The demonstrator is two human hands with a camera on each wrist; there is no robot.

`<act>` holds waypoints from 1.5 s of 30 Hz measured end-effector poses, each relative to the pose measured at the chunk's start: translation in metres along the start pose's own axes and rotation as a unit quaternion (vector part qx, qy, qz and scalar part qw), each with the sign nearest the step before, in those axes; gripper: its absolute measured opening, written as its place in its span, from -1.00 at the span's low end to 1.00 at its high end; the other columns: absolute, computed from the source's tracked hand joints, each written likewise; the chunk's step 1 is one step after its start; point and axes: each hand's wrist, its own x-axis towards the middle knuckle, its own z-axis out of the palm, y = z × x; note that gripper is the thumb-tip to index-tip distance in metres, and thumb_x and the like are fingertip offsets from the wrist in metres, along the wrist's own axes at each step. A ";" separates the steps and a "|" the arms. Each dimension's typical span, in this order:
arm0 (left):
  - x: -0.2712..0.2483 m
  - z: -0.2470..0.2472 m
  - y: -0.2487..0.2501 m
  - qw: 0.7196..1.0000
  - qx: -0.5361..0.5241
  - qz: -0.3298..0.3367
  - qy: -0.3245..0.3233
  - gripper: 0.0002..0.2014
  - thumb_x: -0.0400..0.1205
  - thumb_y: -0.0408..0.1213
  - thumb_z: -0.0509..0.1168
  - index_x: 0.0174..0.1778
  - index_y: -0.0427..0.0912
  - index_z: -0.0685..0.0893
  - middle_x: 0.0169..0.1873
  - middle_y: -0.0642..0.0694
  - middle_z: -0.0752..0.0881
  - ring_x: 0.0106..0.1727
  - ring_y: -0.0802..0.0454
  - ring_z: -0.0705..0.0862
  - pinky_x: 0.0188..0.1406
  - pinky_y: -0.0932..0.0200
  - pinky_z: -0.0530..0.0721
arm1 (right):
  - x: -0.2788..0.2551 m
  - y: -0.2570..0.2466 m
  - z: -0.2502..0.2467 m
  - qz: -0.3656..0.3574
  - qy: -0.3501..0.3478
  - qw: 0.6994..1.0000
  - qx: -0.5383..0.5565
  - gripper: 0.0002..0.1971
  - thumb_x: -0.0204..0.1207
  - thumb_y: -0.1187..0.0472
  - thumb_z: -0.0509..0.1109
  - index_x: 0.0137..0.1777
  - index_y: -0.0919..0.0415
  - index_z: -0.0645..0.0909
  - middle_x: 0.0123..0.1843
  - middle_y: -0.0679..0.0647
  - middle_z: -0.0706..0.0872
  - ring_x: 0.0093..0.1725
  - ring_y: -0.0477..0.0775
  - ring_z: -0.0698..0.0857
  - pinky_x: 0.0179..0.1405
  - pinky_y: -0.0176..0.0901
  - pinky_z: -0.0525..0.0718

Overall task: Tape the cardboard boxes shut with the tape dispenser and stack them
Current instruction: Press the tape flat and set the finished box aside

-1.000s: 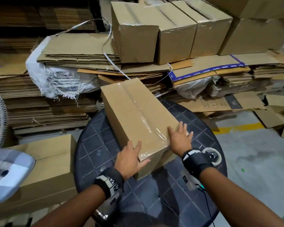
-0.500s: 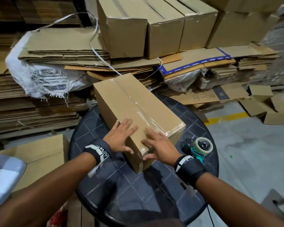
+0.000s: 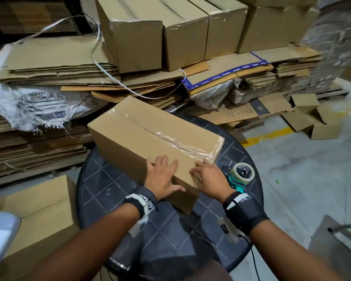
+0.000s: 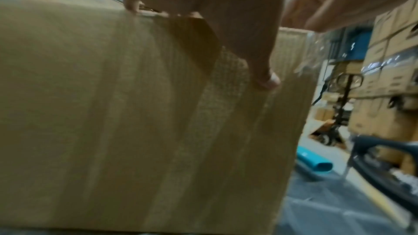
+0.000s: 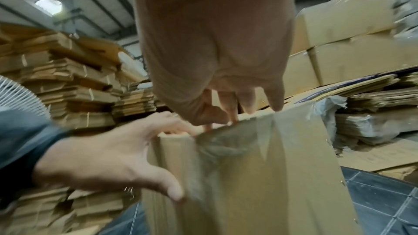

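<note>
A long cardboard box [image 3: 150,134] lies on the round dark table [image 3: 114,191], with clear tape along its top seam and over the near end. My left hand [image 3: 162,177] lies on the near end, fingers flat on top and thumb [image 4: 264,78] down the side face. My right hand [image 3: 207,177] is beside it at the near right corner, its fingertips [image 5: 277,106] pressing on the taped top edge. The tape dispenser [image 3: 240,176], teal with a clear roll, lies on the table just right of my right hand; neither hand holds it.
Sealed boxes [image 3: 134,37] stand in a row on piles of flat cardboard [image 3: 49,63] behind the table. Another box [image 3: 43,209] sits low at the left. Loose small boxes [image 3: 312,118] lie on the floor at the right. A fan [image 5: 18,96] is at the left.
The box has swung round so it lies more crosswise on the table. Both hands have come together at its near end, the right one moving off the top's right side.
</note>
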 end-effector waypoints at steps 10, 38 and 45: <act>0.002 0.004 -0.137 0.996 -0.075 -0.054 0.008 -0.11 0.56 0.25 0.39 0.74 0.04 0.17 0.74 -0.16 0.14 0.74 -0.18 0.12 0.68 -0.26 0.05 | -0.018 -0.021 0.012 0.006 -0.003 0.998 -0.068 -0.49 0.57 -0.02 0.34 0.51 0.02 0.44 0.60 0.11 0.42 0.59 0.26 0.36 0.60 0.22 0.27; -0.079 -0.003 -0.116 0.819 -0.459 -0.334 0.084 -0.49 0.52 -0.08 0.58 0.23 -0.07 0.44 -0.16 0.03 0.73 -0.14 0.05 0.71 -0.31 0.31 0.54 | 0.114 -0.055 0.001 0.132 0.020 0.987 -0.091 -0.65 0.55 0.36 0.22 0.32 0.15 0.49 0.30 0.19 0.53 0.31 0.30 0.49 0.21 0.23 0.57; -0.048 -0.010 -0.141 0.775 -0.479 -0.342 0.229 -0.59 0.66 -0.22 0.43 0.40 -0.19 0.55 0.36 -0.17 0.49 0.28 -0.05 0.61 0.19 0.12 0.63 | 0.087 -0.059 0.011 0.235 0.076 0.962 0.116 -0.50 0.57 0.31 0.34 0.50 0.27 0.35 0.57 0.38 0.24 0.29 0.49 0.57 0.27 0.26 0.61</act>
